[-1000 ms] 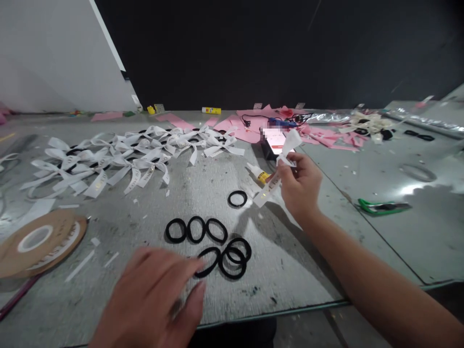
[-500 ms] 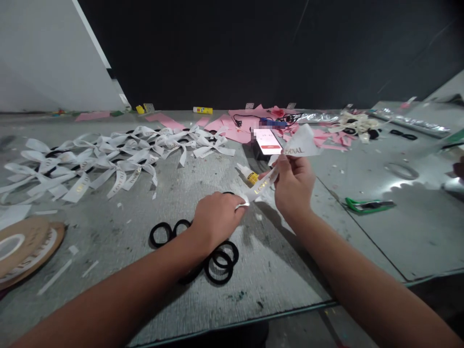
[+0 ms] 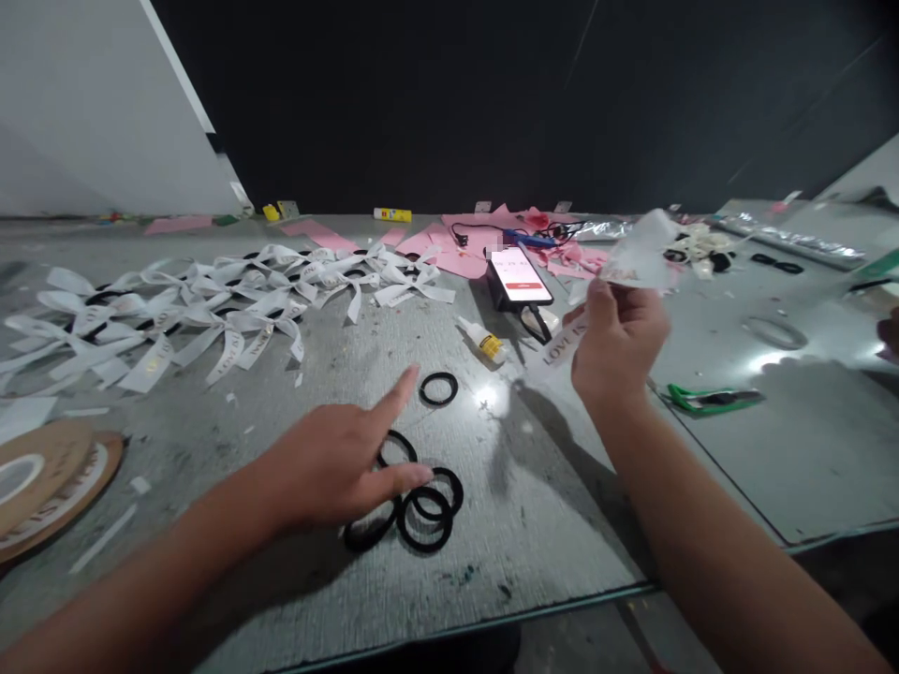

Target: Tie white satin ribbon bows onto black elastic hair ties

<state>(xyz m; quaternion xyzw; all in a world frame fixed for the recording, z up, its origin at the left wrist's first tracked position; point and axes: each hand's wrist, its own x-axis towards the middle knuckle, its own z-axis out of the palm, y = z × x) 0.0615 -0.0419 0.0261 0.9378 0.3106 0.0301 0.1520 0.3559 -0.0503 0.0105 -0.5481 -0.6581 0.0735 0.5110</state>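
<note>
My left hand [image 3: 347, 454] hovers over several black hair ties [image 3: 425, 520], its index finger and thumb spread apart with nothing between them. Just beyond the index fingertip lies a single hair tie [image 3: 439, 388]. My right hand [image 3: 622, 342] is raised over the table, its fingers closed on a white printed ribbon [image 3: 566, 346]. One end of the ribbon hangs to the left with "LOVE IS" on it; a looped part sticks up above the fingers. Between the hands, a small glue bottle [image 3: 482, 339] with a yellow label lies on the table.
Finished-looking white bows on black ties [image 3: 231, 346] spread across the back left. A ribbon spool [image 3: 63, 487] sits at the left edge. A phone [image 3: 520, 279] with a cable lies ahead, near pink paper [image 3: 456, 248]. A green cutter [image 3: 713, 398] lies right. Another person's hand [image 3: 889, 329] shows at the right edge.
My left hand has let go of the ribbon end and moved left and down, opening over the hair ties. My right hand has carried the ribbon to the right.
</note>
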